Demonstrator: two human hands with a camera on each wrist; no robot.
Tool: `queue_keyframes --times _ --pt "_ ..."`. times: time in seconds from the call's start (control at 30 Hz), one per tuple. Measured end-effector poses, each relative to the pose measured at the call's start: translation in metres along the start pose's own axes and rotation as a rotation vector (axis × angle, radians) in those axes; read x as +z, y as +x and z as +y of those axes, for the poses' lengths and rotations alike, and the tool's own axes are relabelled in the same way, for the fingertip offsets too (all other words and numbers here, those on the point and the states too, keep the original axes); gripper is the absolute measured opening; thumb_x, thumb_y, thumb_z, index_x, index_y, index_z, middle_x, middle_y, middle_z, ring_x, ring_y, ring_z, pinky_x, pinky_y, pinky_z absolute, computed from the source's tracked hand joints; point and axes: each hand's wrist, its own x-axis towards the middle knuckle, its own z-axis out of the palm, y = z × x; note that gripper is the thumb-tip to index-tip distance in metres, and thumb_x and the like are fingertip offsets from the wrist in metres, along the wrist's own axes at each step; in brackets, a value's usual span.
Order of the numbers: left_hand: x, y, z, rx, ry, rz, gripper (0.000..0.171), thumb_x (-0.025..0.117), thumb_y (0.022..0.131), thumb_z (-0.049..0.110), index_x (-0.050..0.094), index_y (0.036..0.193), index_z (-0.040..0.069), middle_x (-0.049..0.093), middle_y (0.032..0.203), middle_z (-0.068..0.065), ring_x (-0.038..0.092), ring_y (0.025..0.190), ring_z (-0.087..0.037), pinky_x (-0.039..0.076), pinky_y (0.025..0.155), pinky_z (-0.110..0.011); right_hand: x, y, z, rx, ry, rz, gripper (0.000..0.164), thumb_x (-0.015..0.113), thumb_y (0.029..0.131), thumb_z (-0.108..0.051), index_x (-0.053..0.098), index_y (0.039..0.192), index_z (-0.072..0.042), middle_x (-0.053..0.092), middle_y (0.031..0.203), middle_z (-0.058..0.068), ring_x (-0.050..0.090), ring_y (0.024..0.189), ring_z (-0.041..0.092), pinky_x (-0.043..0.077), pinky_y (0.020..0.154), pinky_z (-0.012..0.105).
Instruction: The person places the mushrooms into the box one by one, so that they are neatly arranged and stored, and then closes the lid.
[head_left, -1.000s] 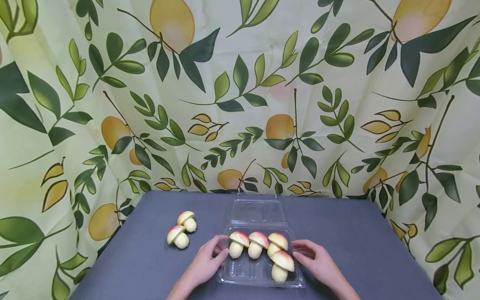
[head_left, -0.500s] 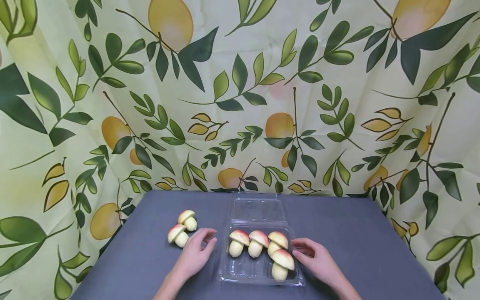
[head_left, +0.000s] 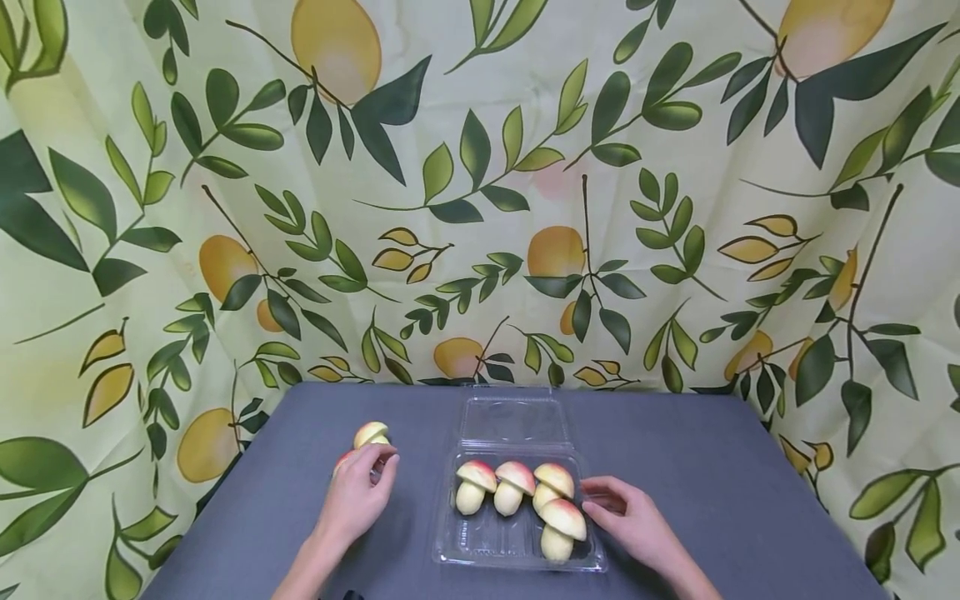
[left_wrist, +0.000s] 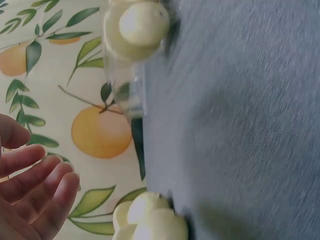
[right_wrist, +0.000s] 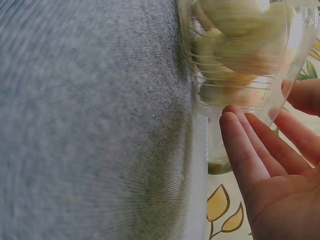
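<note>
My left hand (head_left: 356, 487), fingers loosely bent and holding nothing, is over two cream mushroom-shaped pieces on the table's left. It covers most of the near piece (head_left: 342, 459); the far piece (head_left: 371, 433) shows past the fingers. In the left wrist view their pale rounded stems (left_wrist: 157, 227) stand just beyond the fingertips. My right hand (head_left: 630, 515) rests at the right side of a clear plastic clamshell container (head_left: 517, 562). In the right wrist view its fairly straight fingers (right_wrist: 245, 145) touch the ribbed wall, thumb near the rim. Several red-capped mushroom-shaped pieces (head_left: 508, 487) lie inside.
The container's transparent lid (head_left: 513, 421) is folded back, away from me. Grey cloth (head_left: 697, 467) covers the table. A fruit-and-leaf patterned curtain (head_left: 480, 233) encloses the back and both sides. A small dark object (head_left: 352, 595) shows at the bottom edge.
My left hand has left the container's left side and moved left to the two loose mushroom-shaped pieces. My right hand has stayed at the container's right side.
</note>
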Motion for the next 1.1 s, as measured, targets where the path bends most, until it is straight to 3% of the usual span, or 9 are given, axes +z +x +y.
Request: queue_keyframes --times 0.13,0.3,0.57,0.87,1.1 --pt "-0.008 0.003 -0.005 -0.034 0.04 0.025 0.01 0.074 0.088 0.002 0.073 0.094 0.01 0.059 0.08 0.01 0.059 0.068 -0.005 0.055 0.059 -0.025 0.001 0.001 0.002 -0.033 -0.009 0.009 0.036 0.075 0.094 -0.019 0.067 0.122 0.001 0.069 0.118 0.017 0.07 0.103 0.016 0.057 0.085 0.025" --pt "-0.014 0.004 -0.019 -0.088 0.082 0.024 0.009 0.073 0.09 0.006 0.072 0.098 0.005 0.063 0.084 0.002 0.065 0.073 -0.015 0.058 0.065 -0.036 0.0 0.001 0.002 -0.031 -0.001 -0.005 0.037 0.074 0.094 -0.019 0.066 0.123 0.002 0.068 0.119 0.018 0.07 0.102 0.016 0.057 0.085 0.025" --pt "-0.019 0.002 -0.043 -0.186 0.131 0.003 0.019 0.073 0.091 0.013 0.072 0.105 0.0 0.066 0.092 -0.01 0.065 0.083 -0.027 0.053 0.072 -0.051 0.001 0.001 0.001 -0.027 -0.008 -0.005 0.036 0.075 0.094 -0.019 0.066 0.123 0.001 0.069 0.12 0.018 0.07 0.103 0.019 0.056 0.085 0.025" --pt "-0.021 0.0 -0.058 -0.35 0.152 -0.137 0.032 0.071 0.095 0.027 0.07 0.114 0.001 0.065 0.108 -0.018 0.063 0.101 -0.037 0.05 0.084 -0.057 0.001 -0.001 0.0 -0.028 0.008 -0.013 0.036 0.073 0.095 -0.017 0.065 0.125 0.002 0.068 0.121 0.019 0.07 0.104 0.022 0.056 0.084 0.024" --pt "-0.022 -0.003 -0.063 -0.472 0.099 -0.296 0.052 0.065 0.098 0.041 0.062 0.126 -0.002 0.06 0.12 -0.025 0.057 0.111 -0.042 0.046 0.091 -0.058 0.0 -0.002 0.0 -0.024 0.026 -0.019 0.036 0.073 0.095 -0.016 0.065 0.125 0.003 0.068 0.121 0.019 0.07 0.104 0.025 0.057 0.084 0.025"
